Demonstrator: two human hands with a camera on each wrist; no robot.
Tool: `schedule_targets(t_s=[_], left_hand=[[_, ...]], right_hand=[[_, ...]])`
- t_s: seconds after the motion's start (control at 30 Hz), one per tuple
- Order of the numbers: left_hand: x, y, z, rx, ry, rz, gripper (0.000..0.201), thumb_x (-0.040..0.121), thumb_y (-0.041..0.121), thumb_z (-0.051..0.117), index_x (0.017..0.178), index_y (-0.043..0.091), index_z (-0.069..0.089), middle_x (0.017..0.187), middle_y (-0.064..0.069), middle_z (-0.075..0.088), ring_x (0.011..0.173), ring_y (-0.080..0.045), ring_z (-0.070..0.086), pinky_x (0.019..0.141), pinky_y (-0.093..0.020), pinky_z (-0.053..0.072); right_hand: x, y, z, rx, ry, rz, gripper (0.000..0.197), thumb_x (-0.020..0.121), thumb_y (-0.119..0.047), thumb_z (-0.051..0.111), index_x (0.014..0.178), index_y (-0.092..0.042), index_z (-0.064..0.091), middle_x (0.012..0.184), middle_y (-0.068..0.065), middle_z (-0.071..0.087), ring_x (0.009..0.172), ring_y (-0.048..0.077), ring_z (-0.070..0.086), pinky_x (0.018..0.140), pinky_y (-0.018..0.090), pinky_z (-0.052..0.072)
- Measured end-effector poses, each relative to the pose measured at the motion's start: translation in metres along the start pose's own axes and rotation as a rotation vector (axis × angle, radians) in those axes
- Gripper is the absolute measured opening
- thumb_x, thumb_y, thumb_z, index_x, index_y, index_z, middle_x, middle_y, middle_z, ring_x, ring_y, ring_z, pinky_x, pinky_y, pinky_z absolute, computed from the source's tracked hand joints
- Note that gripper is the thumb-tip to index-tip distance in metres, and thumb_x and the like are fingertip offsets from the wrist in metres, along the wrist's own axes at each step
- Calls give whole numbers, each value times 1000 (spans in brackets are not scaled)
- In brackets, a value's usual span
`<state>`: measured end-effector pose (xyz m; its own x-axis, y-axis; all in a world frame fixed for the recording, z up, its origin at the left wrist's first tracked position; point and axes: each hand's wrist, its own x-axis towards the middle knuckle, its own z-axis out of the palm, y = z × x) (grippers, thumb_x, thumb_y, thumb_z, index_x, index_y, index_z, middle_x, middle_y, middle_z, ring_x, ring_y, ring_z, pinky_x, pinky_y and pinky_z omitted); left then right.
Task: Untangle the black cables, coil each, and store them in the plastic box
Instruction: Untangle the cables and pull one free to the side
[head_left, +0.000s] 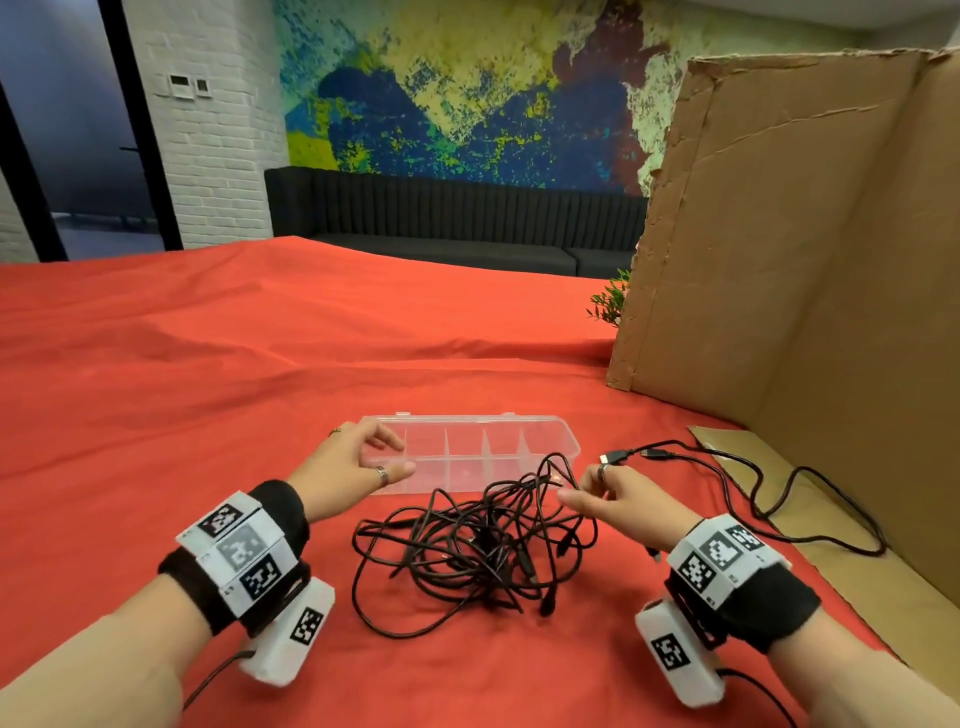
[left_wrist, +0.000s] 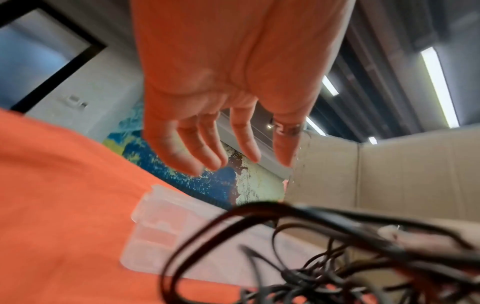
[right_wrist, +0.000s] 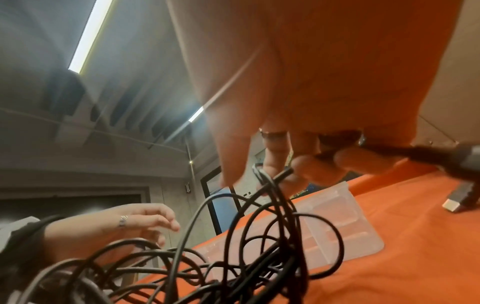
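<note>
A tangle of black cables (head_left: 467, 551) lies on the red cloth in front of me. Just behind it sits the clear plastic box (head_left: 566, 439), lid open, its compartments empty. My right hand (head_left: 574, 491) pinches raised strands at the tangle's right side. Its curled fingers (right_wrist: 345, 160) also hold a cable ending in a USB plug (right_wrist: 457, 197). That cable (head_left: 779, 499) trails right over the cardboard. My left hand (head_left: 395, 457) hovers open at the box's left end with relaxed fingers (left_wrist: 207, 148), holding nothing. The left wrist view shows the box (left_wrist: 155, 226) and blurred cables (left_wrist: 337, 257) below.
A tall cardboard wall (head_left: 779, 260) stands on the right, with a flat cardboard sheet (head_left: 841, 561) at its foot. A small green plant (head_left: 610, 301) peeks out behind it. The red cloth (head_left: 208, 389) stretches far left and back. A black sofa (head_left: 441, 223) lines the far wall.
</note>
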<state>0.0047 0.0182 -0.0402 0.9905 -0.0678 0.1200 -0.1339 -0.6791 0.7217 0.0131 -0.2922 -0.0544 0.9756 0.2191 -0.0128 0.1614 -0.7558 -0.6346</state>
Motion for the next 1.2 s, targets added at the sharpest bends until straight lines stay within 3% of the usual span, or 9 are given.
schedule_targets(t_s=[0.27,0.4,0.53,0.6,0.73,0.83,0.93,1.13,1.2], left_hand=[[11,-5,34,310,-553,-208,83,71,50,72,137,17,35,129,-12,55,117,-26,54,93,-29,43],[14,-1,36,359,-509,-151,44,75,34,74,110,12,58,86,1,60,85,-16,56,64,-19,39],[14,-4,33,-37,-433,-120,12,73,6,68,79,11,59,53,9,41,42,-2,38,44,-14,31],[11,-3,28,-207,-366,-118,14,74,-3,64,85,6,63,55,8,36,44,-3,34,43,-14,30],[6,4,18,-358,-312,-17,30,67,-14,66,76,14,67,59,5,39,55,-8,41,53,-20,38],[2,12,11,-368,-281,28,32,64,-12,70,85,12,66,70,-5,46,67,-11,48,61,-14,46],[-2,13,7,-376,-268,44,35,58,-4,71,86,16,67,80,-8,55,77,-17,53,70,-21,48],[-6,13,-4,-334,-262,104,36,65,-14,72,85,15,66,73,5,64,70,-7,58,66,-15,48],[-8,14,-12,-236,-318,87,38,62,-1,80,89,19,63,80,5,63,74,-8,57,67,-16,47]], right_hand=[[-5,-11,-2,-21,-31,-92,31,88,-25,63,67,-18,42,60,-8,43,53,3,37,52,13,33],[-10,-7,-6,-25,-174,-108,28,84,-23,68,72,-16,44,62,-8,48,50,-1,42,53,11,35],[-18,-10,-15,65,-334,-68,27,82,-26,70,71,-15,49,55,-7,52,47,2,50,45,18,37],[-20,-16,-16,189,-293,-18,27,89,-33,60,71,-16,50,54,-7,56,50,8,57,46,22,44],[-7,-27,-17,205,161,-41,18,94,-37,47,88,-20,49,83,-1,53,77,14,56,59,29,51],[3,-34,-15,38,13,-40,28,96,-38,44,112,-17,52,100,-3,57,93,12,53,76,27,46],[5,-43,-6,78,-94,-73,25,95,-34,47,110,-16,55,98,-3,64,88,11,56,75,23,44],[3,-59,-10,99,174,-227,4,88,-19,62,84,-20,63,76,-5,69,65,4,64,56,7,42],[0,-66,-10,2,243,-276,10,90,-18,59,80,-20,58,69,-9,65,58,-2,58,55,8,41]])
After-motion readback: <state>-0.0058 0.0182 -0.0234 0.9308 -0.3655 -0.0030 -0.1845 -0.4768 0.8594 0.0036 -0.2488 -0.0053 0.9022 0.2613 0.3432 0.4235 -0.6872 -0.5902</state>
